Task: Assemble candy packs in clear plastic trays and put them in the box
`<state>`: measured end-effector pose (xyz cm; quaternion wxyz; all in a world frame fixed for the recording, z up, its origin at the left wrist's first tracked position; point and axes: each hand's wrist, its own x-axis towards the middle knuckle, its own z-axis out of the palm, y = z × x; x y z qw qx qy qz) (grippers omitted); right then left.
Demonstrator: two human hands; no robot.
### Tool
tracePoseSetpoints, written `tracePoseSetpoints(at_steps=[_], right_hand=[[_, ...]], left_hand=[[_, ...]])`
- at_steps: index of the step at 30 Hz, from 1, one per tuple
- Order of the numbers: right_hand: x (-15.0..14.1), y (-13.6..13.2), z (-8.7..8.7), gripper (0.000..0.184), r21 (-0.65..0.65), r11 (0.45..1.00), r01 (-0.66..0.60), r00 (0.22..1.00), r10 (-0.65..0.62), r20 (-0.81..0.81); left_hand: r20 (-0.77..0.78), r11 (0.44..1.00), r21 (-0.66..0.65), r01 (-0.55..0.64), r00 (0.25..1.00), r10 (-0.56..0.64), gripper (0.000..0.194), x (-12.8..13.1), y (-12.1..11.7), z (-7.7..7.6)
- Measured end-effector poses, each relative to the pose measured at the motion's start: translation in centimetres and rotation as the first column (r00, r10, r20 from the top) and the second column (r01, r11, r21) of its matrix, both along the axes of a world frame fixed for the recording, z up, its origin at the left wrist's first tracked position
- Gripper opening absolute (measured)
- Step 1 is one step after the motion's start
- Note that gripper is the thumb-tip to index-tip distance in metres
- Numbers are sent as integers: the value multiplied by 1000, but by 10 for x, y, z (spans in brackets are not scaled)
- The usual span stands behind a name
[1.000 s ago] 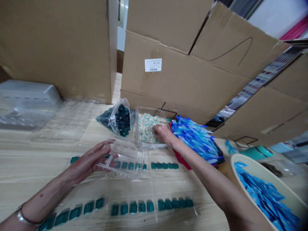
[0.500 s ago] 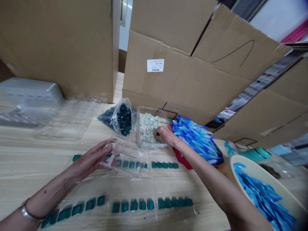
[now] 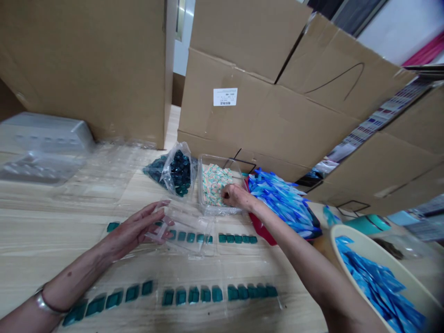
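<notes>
My left hand (image 3: 133, 230) grips the near edge of a clear plastic blister tray (image 3: 183, 227), holding its flap up over a row of teal blocks (image 3: 194, 238). My right hand (image 3: 234, 195) reaches into a clear tub (image 3: 208, 208) full of small pale packets (image 3: 213, 182), fingers pinched together among them; what they hold is too small to make out. A second row of teal blocks (image 3: 189, 295) sits in clear trays nearer to me.
A plastic bag of dark teal blocks (image 3: 175, 172) lies left of the tub. Blue packets (image 3: 282, 201) are heaped on a red tray, more fill a cream bowl (image 3: 378, 277) at the right. Cardboard boxes (image 3: 270, 115) wall the back. Stacked clear trays (image 3: 38, 148) lie far left.
The view has drifted slightly. My right hand's fingers have curled tighter among the pale packets. My left hand stays on the clear tray.
</notes>
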<state>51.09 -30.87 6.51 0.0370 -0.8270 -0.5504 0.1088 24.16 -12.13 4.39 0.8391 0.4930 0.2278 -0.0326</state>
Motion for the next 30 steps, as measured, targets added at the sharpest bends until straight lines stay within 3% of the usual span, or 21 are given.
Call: tracePoseSetpoints(at_steps=[6,13,20,25,30], right_hand=[[-1,-4,4,14,52,998,21,999,-19,-37],[5,-8,-7,20,153,978,139,980,-114,-160],[9,-8,-8,20,231,963,142,985,-115,-126],[12,-12,0,15,232,972,38,998,-51,49],[14,-16,-4,18,148,984,-99,995,93,44]], left_hand=[[1,1000,0,6,1000,-6,62,1,0,-1],[15,1000,7,20,1000,-20,61,0,0,-1],[30,999,-5,32,999,-32,60,-1,2,-5],[19,1000,4,26,999,-27,60,0,2,-3],[8,1000,-1,13,1000,-13,64,1,2,-5]])
